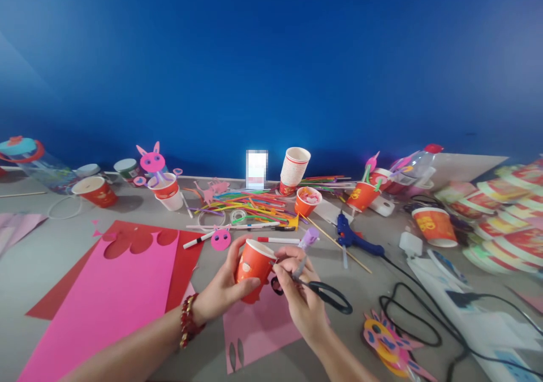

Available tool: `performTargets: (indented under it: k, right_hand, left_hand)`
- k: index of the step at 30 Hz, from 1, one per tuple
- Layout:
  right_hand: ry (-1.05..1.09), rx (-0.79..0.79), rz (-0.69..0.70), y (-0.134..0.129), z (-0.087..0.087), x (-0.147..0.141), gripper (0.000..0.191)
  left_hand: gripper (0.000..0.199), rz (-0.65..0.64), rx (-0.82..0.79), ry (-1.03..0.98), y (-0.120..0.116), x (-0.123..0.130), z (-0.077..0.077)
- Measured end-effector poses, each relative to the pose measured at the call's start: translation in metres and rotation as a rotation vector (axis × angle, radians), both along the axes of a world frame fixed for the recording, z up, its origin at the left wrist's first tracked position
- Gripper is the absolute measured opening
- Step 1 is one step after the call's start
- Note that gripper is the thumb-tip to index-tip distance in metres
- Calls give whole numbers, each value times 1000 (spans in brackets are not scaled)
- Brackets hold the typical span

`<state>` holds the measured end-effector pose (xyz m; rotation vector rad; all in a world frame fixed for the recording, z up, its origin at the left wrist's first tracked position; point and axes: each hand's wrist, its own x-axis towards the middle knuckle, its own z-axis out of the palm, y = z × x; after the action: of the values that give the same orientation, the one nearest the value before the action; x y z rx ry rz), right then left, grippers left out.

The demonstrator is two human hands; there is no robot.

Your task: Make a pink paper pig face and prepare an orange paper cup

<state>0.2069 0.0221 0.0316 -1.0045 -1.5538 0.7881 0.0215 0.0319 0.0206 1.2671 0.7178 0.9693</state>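
Observation:
In the middle of the head view, my left hand (227, 286) wraps round an orange-red paper cup (253, 266), which is tilted with its white rim up. My right hand (303, 294) grips a pair of scissors (328, 295) with dark handles; its fingers touch the cup's right side. The scissors' blade tips are mostly hidden by the fingers and cup. Below the cup lies a light pink sheet (261, 331) with slots cut out near its corner. A pink round face cut-out (220, 239) lies just behind my left hand.
Pink foam sheet (139, 291) over red at left. Coloured sticks (254, 204) and a finished cup figure (161, 184) stand behind. A blue glue gun (360, 239), its cable and a power strip (458, 308) occupy the right. Stacked cups (294, 167) stand near the blue wall.

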Motion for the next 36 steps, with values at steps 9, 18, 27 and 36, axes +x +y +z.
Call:
performTargets:
  k: [9,18,27,36]
  right_hand:
    - [57,-56,8,-3,-5,-4,25]
    - [-123,70,34,1,0,2,20]
    - [-371,275,92,7,6,11,14]
    - [-634,454,121,17,8,14,20]
  left_hand:
    - [75,52,-12,-25,-4,2,-3]
    - [65,30,34,148,-2,-2,3]
    - [67,-59,-109,166,6,-11,17]
    - [62,-147,-260,132,15,-23,25]
